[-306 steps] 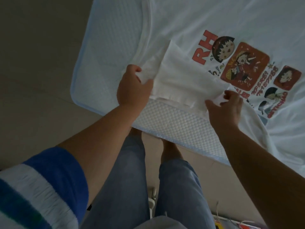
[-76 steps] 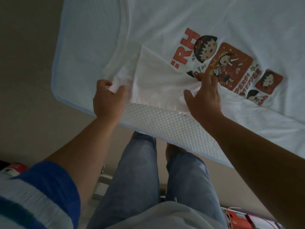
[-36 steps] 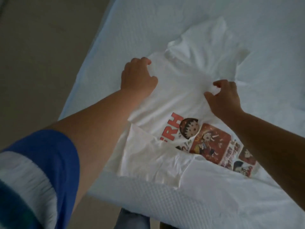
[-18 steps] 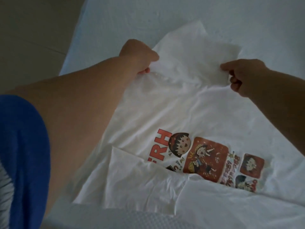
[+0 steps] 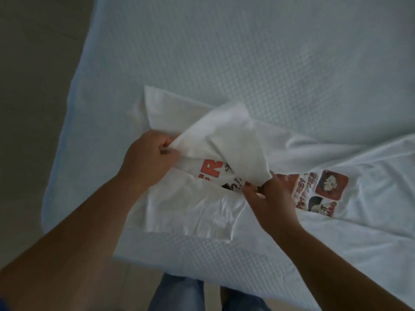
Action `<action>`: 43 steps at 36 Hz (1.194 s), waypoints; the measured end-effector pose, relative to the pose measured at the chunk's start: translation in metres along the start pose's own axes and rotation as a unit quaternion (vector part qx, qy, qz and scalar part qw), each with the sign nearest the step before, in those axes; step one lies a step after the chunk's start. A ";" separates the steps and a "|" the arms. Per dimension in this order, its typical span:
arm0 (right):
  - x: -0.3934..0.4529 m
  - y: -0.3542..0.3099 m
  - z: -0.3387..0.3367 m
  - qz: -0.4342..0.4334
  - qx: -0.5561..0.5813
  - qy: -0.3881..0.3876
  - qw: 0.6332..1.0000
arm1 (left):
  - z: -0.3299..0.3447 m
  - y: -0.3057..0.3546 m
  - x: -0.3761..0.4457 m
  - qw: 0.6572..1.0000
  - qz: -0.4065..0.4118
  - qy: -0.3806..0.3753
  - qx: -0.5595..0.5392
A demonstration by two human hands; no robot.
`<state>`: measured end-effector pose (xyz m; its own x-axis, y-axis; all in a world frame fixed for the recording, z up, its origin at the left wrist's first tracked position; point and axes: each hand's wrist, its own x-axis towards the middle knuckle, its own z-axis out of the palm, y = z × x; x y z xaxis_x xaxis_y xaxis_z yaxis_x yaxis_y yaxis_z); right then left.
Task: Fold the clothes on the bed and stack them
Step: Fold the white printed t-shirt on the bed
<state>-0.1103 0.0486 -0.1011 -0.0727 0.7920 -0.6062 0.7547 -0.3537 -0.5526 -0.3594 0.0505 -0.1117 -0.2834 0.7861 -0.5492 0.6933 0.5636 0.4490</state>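
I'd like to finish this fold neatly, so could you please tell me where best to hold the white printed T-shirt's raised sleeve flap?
Probably by the white fabric sleeve flap's two near corners, from the bed's near edge: the left hand and right hand already pinch them, keeping its edge spread above the white printed T-shirt.

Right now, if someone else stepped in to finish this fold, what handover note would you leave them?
Left hand: pinching the far sleeve of the white T-shirt.
Right hand: pinching the same sleeve's other corner, over the cartoon print.
T-shirt lies print-up near the corner of the bed; near sleeve is already folded in.
Left: lay this sleeve flat, fold the body, stack. No stack is in view.
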 end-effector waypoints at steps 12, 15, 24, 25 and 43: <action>0.024 -0.017 -0.013 -0.018 0.109 0.022 0.994 | 0.001 0.031 0.018 0.998 0.031 -0.018 0.056; 0.014 -0.018 -0.013 -0.068 0.118 0.004 0.991 | 0.003 0.044 0.024 0.996 -0.004 -0.072 -0.054; 0.032 -0.007 -0.031 -0.027 0.197 -0.013 0.980 | -0.013 0.024 -0.003 0.970 0.034 -0.091 -0.222; 0.038 -0.004 -0.030 0.000 0.190 -0.026 0.982 | -0.011 0.019 -0.006 0.976 0.020 -0.106 -0.189; 0.062 -0.010 -0.020 -0.065 0.036 0.077 0.994 | 0.007 0.020 -0.013 0.932 0.048 -0.035 -0.357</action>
<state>-0.1090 0.1119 -0.1218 -0.0621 0.8981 -0.4353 0.6966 -0.2733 -0.6634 -0.3371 0.0499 -0.1001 -0.1815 0.8370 -0.5162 0.0875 0.5366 0.8393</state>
